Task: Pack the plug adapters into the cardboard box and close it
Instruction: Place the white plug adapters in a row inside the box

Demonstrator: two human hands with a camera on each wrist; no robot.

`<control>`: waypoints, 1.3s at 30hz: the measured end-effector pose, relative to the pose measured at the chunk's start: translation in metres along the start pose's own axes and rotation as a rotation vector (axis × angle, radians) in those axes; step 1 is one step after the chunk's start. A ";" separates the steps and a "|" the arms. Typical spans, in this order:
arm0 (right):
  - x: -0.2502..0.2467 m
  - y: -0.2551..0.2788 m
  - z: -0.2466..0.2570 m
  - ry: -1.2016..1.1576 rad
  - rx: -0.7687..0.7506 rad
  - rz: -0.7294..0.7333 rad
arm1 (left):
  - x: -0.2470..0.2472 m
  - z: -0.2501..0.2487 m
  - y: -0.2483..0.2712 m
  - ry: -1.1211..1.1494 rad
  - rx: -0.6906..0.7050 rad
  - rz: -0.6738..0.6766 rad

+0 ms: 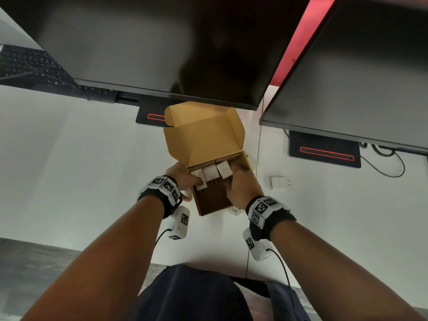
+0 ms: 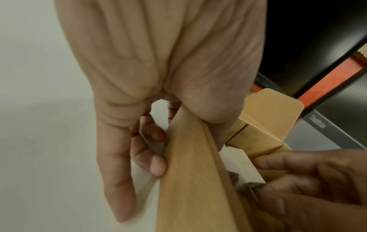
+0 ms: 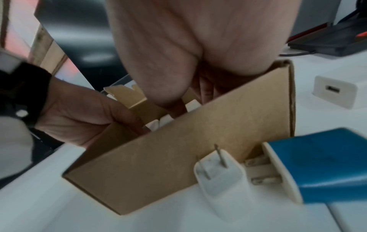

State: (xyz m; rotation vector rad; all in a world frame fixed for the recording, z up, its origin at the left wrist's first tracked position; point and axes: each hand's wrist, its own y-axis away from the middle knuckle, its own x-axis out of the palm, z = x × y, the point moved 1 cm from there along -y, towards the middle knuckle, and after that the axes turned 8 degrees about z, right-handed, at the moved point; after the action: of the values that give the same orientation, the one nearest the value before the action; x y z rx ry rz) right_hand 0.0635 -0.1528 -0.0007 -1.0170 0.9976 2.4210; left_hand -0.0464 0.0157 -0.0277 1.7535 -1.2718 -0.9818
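Note:
The cardboard box (image 1: 216,210) stands on the white desk with its lid (image 1: 203,137) raised. Three white plug adapters lie inside, prongs toward me: left (image 1: 199,182), middle (image 1: 210,172), right (image 1: 224,169). My left hand (image 1: 185,179) grips the box's left wall (image 2: 190,180), thumb inside and fingers (image 2: 157,164) outside. My right hand (image 1: 240,188) reaches into the right side and pinches the right adapter (image 2: 244,163). Outside the box's near wall (image 3: 178,157) lie a white adapter (image 3: 216,177) and a blue adapter (image 3: 317,164).
One more white adapter (image 1: 279,181) lies on the desk right of the box, and another (image 1: 253,162) peeks out behind its right corner. Two dark monitors (image 1: 162,47) hang over the back of the desk, their stand bases (image 1: 324,151) behind the box. A keyboard (image 1: 30,63) is far left.

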 end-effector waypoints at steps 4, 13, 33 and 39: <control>-0.026 0.009 -0.008 -0.115 -0.062 0.009 | 0.001 -0.002 0.003 0.010 0.010 -0.005; -0.074 0.020 -0.110 0.435 0.129 0.254 | 0.006 -0.008 0.010 0.098 0.007 -0.017; -0.036 0.002 -0.002 0.566 -0.210 -0.049 | 0.005 -0.009 0.025 0.092 0.031 -0.015; -0.021 -0.004 -0.001 0.636 -0.105 -0.063 | 0.003 -0.008 0.027 0.048 0.033 -0.036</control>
State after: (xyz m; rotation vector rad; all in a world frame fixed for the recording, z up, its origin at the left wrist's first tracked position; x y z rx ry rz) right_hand 0.0810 -0.1515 0.0118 -1.8922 0.9978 2.1467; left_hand -0.0491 0.0076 -0.0009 1.8204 -1.2362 -0.9389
